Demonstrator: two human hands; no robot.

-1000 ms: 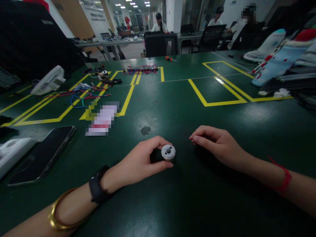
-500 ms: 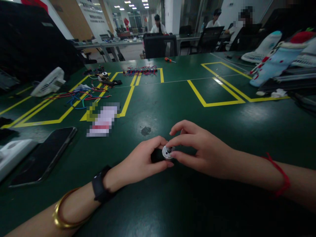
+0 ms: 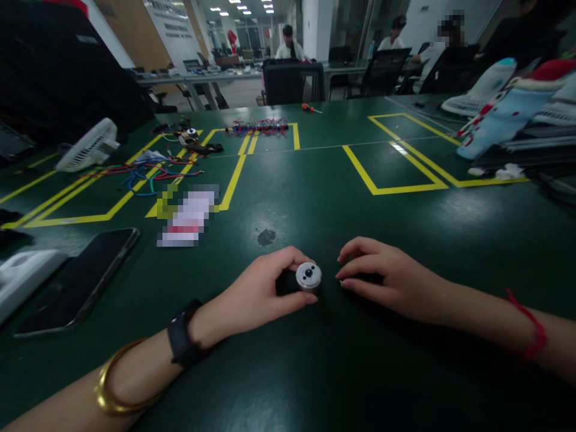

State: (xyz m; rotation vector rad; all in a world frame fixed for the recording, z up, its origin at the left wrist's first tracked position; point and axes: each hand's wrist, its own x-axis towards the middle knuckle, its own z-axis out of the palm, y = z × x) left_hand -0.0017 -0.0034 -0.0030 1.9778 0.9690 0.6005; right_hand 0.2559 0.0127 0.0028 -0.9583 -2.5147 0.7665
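My left hand (image 3: pixel 265 282) is wrapped round a small silver motor (image 3: pixel 308 275), thumb on the near side and fingers on the far side. The motor stands upright, its round end face up, showing a dark centre and small dark holes. To the right, apart from it, is my right hand (image 3: pixel 382 273). Its thumb and index fingertips come together low over the table; a tiny pale speck shows there, too small to name. The other fingers are curled.
On the green table (image 3: pixel 279 372) a phone (image 3: pixel 81 285) and a white power strip (image 3: pixel 27 276) lie at left. Beyond are coloured wires (image 3: pixel 153 174), a white fan (image 3: pixel 87 147) and a screwdriver (image 3: pixel 310 108). A blue snowman-like bottle (image 3: pixel 504 120) leans at right. People sit in the background.
My right hand has drawn away from the top of the motor to the right and lower, uncovering its end face. My left hand stays round the motor.
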